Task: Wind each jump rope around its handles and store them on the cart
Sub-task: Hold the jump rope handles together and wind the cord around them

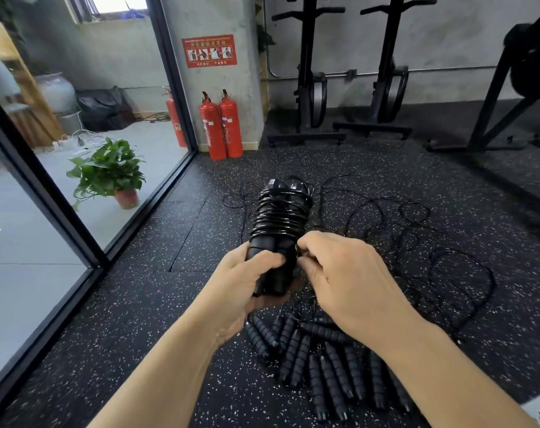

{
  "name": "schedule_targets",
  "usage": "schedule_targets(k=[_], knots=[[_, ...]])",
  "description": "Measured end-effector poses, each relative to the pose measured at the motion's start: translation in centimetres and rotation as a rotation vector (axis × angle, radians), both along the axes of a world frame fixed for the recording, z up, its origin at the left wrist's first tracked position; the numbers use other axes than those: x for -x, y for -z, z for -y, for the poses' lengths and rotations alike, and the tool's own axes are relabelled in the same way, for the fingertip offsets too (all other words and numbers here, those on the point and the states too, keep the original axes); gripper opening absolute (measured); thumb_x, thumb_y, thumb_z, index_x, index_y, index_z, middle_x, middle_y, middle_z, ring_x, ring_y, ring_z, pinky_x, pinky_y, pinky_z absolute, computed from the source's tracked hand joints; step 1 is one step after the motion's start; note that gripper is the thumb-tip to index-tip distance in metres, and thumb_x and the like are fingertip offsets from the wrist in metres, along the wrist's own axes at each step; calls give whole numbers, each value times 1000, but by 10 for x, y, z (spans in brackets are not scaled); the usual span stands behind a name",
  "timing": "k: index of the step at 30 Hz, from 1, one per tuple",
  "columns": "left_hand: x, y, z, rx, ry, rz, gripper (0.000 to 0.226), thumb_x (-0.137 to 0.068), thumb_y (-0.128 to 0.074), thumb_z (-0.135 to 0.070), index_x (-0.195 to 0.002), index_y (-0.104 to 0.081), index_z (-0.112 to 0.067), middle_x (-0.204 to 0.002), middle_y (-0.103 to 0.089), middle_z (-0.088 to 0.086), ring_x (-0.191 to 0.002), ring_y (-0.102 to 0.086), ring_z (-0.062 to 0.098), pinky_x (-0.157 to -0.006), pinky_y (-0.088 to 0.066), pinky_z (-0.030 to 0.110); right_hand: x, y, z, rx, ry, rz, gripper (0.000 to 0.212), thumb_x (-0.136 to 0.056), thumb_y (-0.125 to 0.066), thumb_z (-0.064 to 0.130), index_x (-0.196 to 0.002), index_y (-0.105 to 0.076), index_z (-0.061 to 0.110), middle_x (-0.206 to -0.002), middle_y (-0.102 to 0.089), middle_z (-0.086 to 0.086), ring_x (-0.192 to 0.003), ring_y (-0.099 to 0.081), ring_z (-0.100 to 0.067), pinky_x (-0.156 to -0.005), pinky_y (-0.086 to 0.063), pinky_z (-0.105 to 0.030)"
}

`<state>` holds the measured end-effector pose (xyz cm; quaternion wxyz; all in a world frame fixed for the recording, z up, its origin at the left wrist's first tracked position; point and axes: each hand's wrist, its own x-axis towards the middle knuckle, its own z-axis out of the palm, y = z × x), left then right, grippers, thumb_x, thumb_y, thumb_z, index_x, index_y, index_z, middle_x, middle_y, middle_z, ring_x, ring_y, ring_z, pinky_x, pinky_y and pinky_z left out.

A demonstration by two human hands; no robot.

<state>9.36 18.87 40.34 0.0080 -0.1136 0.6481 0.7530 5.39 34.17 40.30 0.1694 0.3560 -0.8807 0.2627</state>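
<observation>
My left hand (247, 279) grips the lower end of a pair of black jump rope handles (278, 223) held together, upright and tilted away from me. Thin black rope is wound in many turns around their upper half. My right hand (346, 276) pinches the rope at the right side of the handles, just below the coils. On the floor under my hands lie several more black ridged handles (324, 366). Their loose ropes (417, 236) spread in tangled loops over the floor ahead and to the right. No cart is in view.
Speckled black rubber floor (139, 319) all around. A glass wall with black frame (77, 230) runs along the left, a potted plant (111, 171) behind it. Two red fire extinguishers (221, 125) stand by a pillar. Black exercise machines (349, 88) line the far wall.
</observation>
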Motion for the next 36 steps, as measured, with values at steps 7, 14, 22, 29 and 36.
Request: schedule_targets(k=[7, 14, 22, 29, 36], knots=[[1, -3, -3, -36, -43, 16, 13, -93, -49, -4, -84, -58, -6, -63, -64, 7, -48, -59, 19, -42, -45, 24, 5, 10, 4, 150, 9, -239, 32, -94, -50, 35, -75, -64, 14, -65, -55, 4, -49, -51, -21, -38, -42, -36], [0, -5, -3, -48, -77, -35, 29, -65, -76, -29, -83, -65, -8, -63, -65, 6, -44, -56, 15, -37, -44, 20, 2, 4, 13, 300, -12, -93, 22, -87, -57, 36, -81, -68, 18, -75, -66, 8, -64, -62, -16, -51, -50, -39], [4, 0, -7, -22, -184, -8, 17, -85, -70, -21, -78, -62, -8, -60, -62, 6, -42, -55, 19, -39, -42, 22, 0, 2, 11, 383, 38, 28, 23, -79, -76, 34, -95, -64, 24, -90, -58, 14, -72, -59, -10, -66, -52, -38], [4, -1, -6, -6, -190, 7, 16, -84, -71, -21, -77, -65, -8, -61, -63, 7, -45, -57, 22, -41, -44, 23, -5, 6, 17, 372, 68, 46, 26, -82, -76, 23, -106, -67, 20, -99, -59, 13, -83, -59, -8, -73, -53, -31], [3, 3, -4, 107, -171, 12, 16, -84, -71, -15, -73, -63, -6, -57, -60, 7, -42, -56, 22, -39, -40, 23, -1, -2, 13, 289, 39, 290, 21, -81, -75, 24, -97, -61, 28, -96, -54, 17, -85, -55, -3, -78, -45, -21]])
